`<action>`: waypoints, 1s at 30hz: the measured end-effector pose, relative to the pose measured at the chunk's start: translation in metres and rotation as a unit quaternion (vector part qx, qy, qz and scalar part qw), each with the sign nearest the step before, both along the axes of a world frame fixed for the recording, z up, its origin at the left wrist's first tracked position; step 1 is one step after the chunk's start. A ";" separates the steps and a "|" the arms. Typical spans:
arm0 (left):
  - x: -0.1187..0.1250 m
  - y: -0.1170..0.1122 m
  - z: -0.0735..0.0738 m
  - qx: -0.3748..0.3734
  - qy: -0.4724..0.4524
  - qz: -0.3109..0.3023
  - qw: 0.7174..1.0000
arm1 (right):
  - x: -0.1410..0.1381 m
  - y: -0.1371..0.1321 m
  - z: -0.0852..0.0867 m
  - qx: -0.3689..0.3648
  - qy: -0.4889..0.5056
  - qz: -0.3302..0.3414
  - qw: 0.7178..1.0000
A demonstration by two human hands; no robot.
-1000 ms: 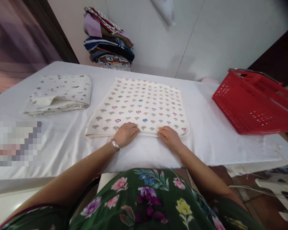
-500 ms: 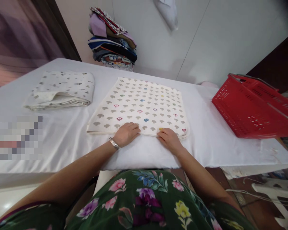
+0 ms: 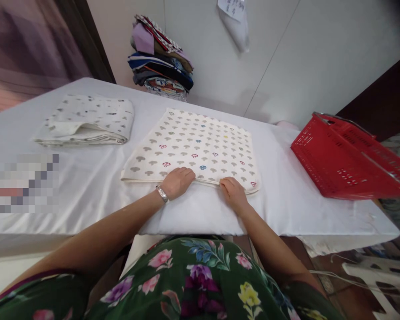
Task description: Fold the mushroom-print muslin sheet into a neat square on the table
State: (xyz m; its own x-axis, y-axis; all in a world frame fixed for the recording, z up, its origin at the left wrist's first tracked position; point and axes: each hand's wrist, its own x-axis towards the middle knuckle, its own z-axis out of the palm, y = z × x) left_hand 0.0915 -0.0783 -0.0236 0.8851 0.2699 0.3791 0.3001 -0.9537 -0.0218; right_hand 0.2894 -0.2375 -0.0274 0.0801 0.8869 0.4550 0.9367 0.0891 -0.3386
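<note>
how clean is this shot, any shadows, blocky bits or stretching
Head view: mushroom-print cloth fairly sharp; faint shadow on the wall; pixelated patch at left; top right corner dark; red basket looks stretched.

- Both arms reach forward, the bare left forearm (image 3: 120, 224) and right forearm (image 3: 275, 246) angling inward.
- The left hand (image 3: 178, 182) lies low, back up, fingers together and bent, pointing toward the right.
- The right hand (image 3: 232, 192) faces it, fingers curled inward.
- A short gap separates the hands; their grip is partly hidden.
</note>
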 end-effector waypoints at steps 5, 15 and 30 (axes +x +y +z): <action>-0.003 -0.002 0.006 -0.010 -0.003 -0.021 1.000 | 0.000 0.001 0.001 0.035 -0.002 -0.003 0.999; -0.008 0.007 0.007 -0.013 -0.034 0.021 0.999 | -0.003 0.004 -0.001 0.052 -0.026 -0.007 0.998; 0.010 -0.030 0.006 0.020 0.073 -0.011 0.997 | -0.004 0.008 0.004 0.059 -0.002 -0.006 0.998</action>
